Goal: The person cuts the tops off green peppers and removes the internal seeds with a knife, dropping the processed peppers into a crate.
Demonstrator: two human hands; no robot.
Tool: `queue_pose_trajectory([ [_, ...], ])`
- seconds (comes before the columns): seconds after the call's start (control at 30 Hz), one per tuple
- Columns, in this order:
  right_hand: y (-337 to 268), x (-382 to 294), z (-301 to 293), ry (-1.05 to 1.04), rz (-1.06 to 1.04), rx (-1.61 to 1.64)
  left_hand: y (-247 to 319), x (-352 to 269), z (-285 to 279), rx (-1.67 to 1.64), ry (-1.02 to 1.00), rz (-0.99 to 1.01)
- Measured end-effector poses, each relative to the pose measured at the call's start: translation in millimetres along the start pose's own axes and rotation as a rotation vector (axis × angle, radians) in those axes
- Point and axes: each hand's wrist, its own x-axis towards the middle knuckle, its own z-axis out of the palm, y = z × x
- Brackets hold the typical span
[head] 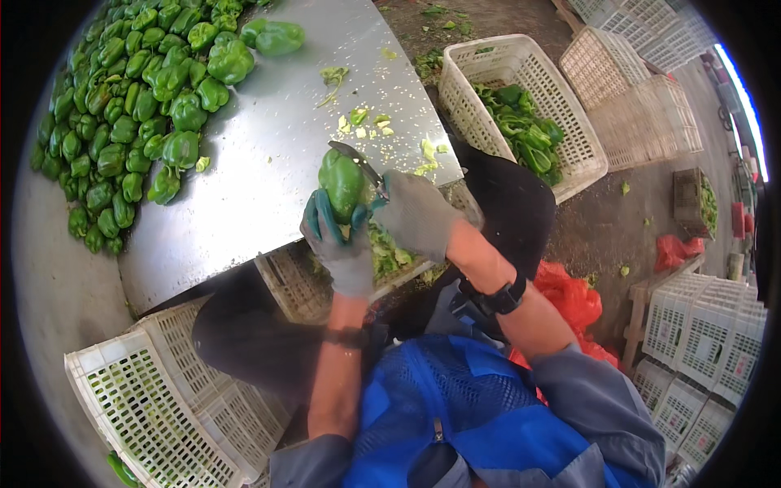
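My left hand, in a grey work glove with green-coated fingertips, grips a whole green bell pepper from below, just over the near edge of the metal tabletop. In my gloved right hand is a knife with a dark curved blade. The blade lies along the upper right side of the pepper; whether it has cut in cannot be told. Beneath my hands, a plastic crate holds pale green pepper scraps.
A large heap of green bell peppers covers the table's left side. Seeds and scraps dot its right part. At right stands a white crate of cut peppers. More crates stand at lower left, near red plastic bags at right.
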Motion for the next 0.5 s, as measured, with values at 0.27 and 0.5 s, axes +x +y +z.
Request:
queue_pose_trajectory([
  [0.27, -5, 15, 8, -0.341, -0.109, -0.414, -8, -5, 6, 0.039, 0.064, 0.041],
  [0.5, -12, -7, 26, -0.296, 0.085, -0.239, -8, -8, -16, -0.059, -0.012, 0.014],
])
